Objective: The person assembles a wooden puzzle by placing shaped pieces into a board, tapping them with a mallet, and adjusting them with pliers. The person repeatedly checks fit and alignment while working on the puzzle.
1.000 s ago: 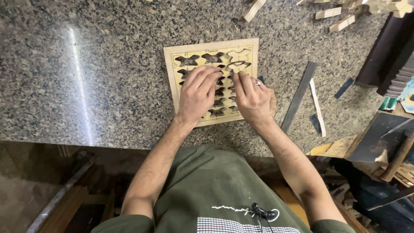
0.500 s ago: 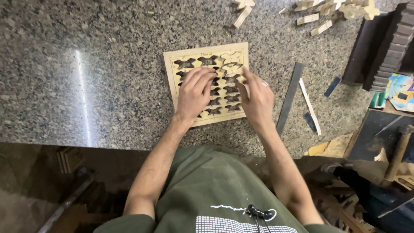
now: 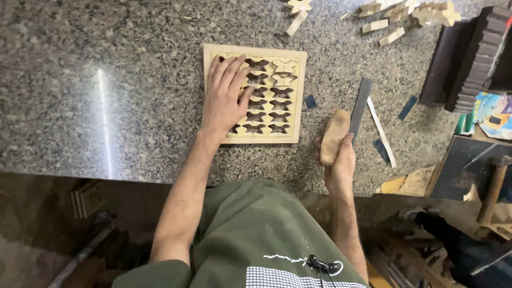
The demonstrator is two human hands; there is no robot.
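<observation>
A square pale wooden board point(image 3: 294, 97) with rows of butterfly-shaped cut-outs lies flat on a speckled granite counter point(image 3: 106, 80). My left hand point(image 3: 225, 96) rests palm-down on the board's left half, fingers spread over the cut-outs. To the right of the board, my right hand point(image 3: 341, 166) grips a rounded tan wooden block point(image 3: 334, 134) near the counter's front edge. The block stands tilted, its top close to a flat metal file point(image 3: 360, 106).
A thin pale strip point(image 3: 382, 131) and small dark chips lie right of the file. Several loose wooden pieces point(image 3: 405, 13) are scattered at the back. A dark ridged block point(image 3: 469, 53) stands at the far right. A hammer point(image 3: 493, 186) lies below it.
My right hand has left the board, moved right toward the front edge and taken hold of the wooden block. My left hand stays flat on the board.
</observation>
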